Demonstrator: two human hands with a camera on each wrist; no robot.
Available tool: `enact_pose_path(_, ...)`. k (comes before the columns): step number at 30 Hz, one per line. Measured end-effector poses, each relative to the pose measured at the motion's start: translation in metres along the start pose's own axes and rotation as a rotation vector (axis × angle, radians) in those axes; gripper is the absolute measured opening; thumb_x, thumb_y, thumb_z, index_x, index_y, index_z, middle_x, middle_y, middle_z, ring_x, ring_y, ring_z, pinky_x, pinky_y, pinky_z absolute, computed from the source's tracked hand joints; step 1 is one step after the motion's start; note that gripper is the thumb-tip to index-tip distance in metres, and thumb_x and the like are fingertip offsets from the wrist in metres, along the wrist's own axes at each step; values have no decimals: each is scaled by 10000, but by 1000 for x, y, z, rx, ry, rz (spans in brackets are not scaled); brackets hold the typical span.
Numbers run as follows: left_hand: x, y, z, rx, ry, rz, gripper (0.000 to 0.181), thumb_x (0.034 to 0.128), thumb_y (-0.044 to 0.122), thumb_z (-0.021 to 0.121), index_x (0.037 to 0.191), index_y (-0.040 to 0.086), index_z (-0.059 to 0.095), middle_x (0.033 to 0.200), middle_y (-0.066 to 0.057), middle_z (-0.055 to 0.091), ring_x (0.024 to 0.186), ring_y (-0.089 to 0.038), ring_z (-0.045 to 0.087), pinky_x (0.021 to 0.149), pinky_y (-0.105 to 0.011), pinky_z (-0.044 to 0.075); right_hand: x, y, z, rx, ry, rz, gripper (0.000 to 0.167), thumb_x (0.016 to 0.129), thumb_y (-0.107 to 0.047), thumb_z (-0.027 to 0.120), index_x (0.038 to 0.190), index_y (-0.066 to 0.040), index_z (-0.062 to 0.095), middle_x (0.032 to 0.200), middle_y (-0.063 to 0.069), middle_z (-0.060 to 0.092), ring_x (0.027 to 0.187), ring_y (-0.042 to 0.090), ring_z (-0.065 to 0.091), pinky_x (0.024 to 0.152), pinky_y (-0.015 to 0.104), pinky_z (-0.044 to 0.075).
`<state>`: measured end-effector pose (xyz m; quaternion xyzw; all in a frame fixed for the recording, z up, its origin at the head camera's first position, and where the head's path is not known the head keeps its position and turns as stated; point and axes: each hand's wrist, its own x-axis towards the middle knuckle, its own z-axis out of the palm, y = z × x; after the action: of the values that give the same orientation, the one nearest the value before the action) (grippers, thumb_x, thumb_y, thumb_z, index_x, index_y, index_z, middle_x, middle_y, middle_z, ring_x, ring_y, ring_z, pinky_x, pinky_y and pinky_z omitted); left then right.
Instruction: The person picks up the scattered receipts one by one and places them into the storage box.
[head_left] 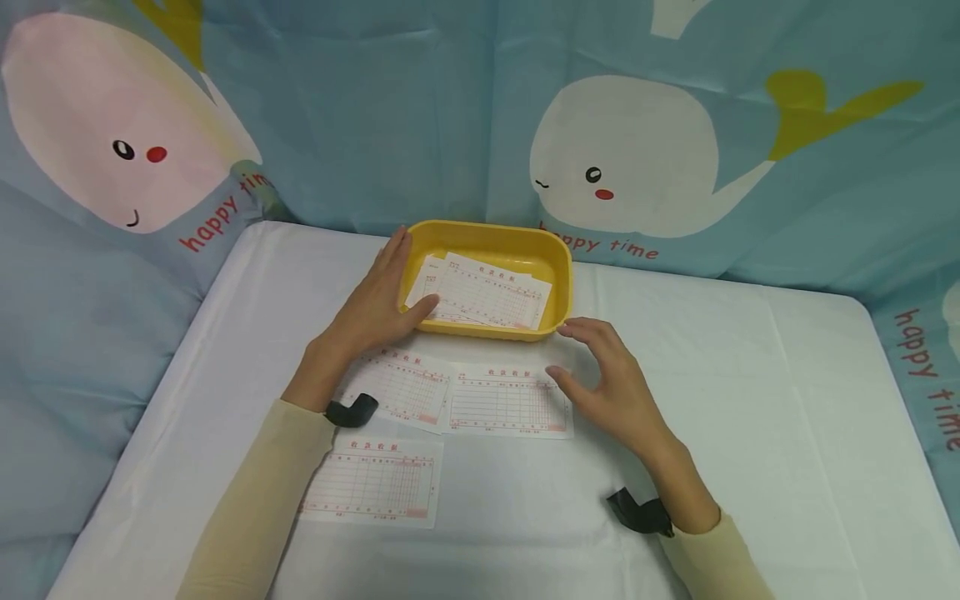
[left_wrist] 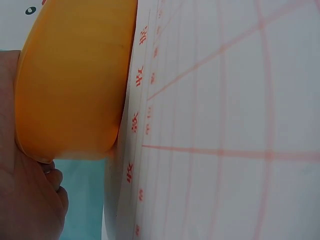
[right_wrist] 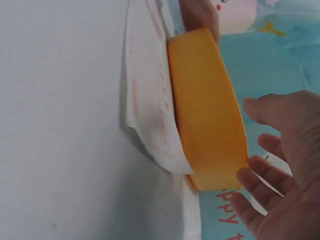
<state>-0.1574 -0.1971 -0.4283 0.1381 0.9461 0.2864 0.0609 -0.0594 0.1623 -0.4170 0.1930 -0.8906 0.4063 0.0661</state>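
Note:
A yellow tray (head_left: 495, 332) (left_wrist: 75, 85) (right_wrist: 207, 110) holds several printed paper slips (head_left: 491, 292), overlapping inside it. My left hand (head_left: 375, 300) (left_wrist: 35, 200) grips the tray's left end, the thumb over the front rim and the fingers along the outer side. Beside the front right corner is my right hand (head_left: 615, 396) (right_wrist: 285, 165), its fingers spread and slightly bent, with nothing held; the fingertips are at the rim, and whether they touch cannot be told. In front of the tray lie two slips side by side, one left (head_left: 408, 387) and one right (head_left: 510, 404).
Another slip (head_left: 375, 483) lies nearer on the white tablecloth (head_left: 750, 417), partly under the left forearm. Blue cloth (head_left: 420, 108) with whale prints hangs behind the table and at both sides. A black strap (head_left: 352, 411) is on the left wrist, another (head_left: 641, 512) on the right.

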Motion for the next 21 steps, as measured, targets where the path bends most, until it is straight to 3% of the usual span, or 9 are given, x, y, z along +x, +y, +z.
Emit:
enact_pose_path(9,-1,0,-1,-7,10,12,1034,1007,601,562,1712,181,-68,1802,37,-113,1693,-277,10,1349,-587,164,-11,4,7,-25,-63,-9,553,879,-150,869,1381,-101,641,1411,16,633,1361,215,582,1202,140,360)
enact_pose_path(16,-2,0,-1,-13,9,11,1039,1003,586,579,1713,178,-60,1802,39,-112,1692,-291,16,1348,-591,164,-18,5,10,-49,-162,55,619,884,-210,873,1440,-128,612,1478,15,598,1414,223,556,1213,415,432)
enact_pose_path(21,-1,0,-2,-4,1,8,1039,1004,596,574,1712,184,-66,1802,38,-116,1691,-296,16,1344,-600,173,-20,9,9,-89,-213,106,659,877,-240,881,1462,-140,594,1493,28,589,1426,244,549,1207,485,448)
